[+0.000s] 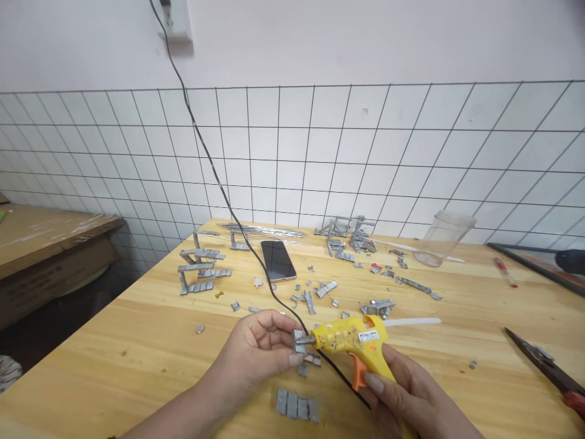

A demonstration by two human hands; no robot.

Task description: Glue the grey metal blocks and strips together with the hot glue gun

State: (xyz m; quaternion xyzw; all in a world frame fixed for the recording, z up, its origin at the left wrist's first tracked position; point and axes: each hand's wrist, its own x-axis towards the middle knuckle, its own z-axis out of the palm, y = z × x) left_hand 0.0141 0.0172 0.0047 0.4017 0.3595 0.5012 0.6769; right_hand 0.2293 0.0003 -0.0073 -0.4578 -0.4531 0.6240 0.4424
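My right hand [406, 393] is wrapped round the handle of a yellow hot glue gun [350, 335], thumb by its orange trigger [359, 371]. A white glue stick [414, 321] sticks out of the gun's back. Between the fingertips of my left hand [262, 344] is a small grey piece [299, 341], and the gun's metal nozzle is at or against it; whether they touch I cannot tell. Just below on the table lies a flat grey strip of several joined segments [297, 405]. Smaller grey bits [312, 358] lie partly hidden beneath the gun.
A black cord [218, 177] runs from the wall socket down across the table. Around lie a phone [278, 261], grey bracket-like assemblies [198, 274], thin metal rods [265, 230], scattered grey scraps [309, 302], a clear plastic cup [443, 241], a red-marked pen [505, 272] and scissors [543, 363].
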